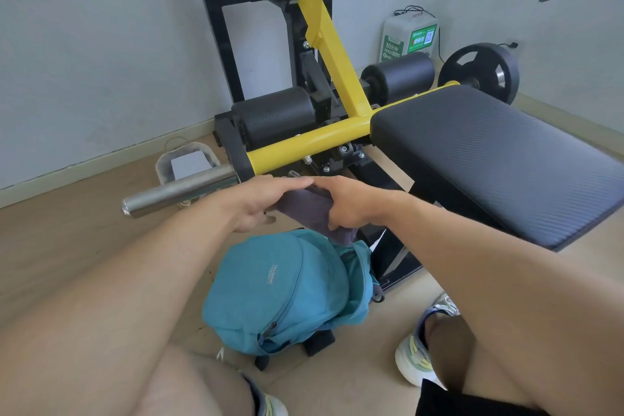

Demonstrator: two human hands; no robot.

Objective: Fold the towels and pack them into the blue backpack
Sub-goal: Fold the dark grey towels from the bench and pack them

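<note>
Gripping purple towel [312, 213] between left hand [260, 204], right hand [351, 206], above backpack [280, 290].

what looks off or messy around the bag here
Nothing is spilled or damaged. The blue backpack slumps on the floor, leaning on the bench frame, its top open. The grey towel, held by left hand and right hand, hangs bunched above the opening.

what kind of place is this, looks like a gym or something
Most likely a small gym or home workout room. A black and yellow steel exercise machine with round foam roller pads fills the corner, a black weight plate sits on its bar, and a padded black bench seat is beside the person.
</note>
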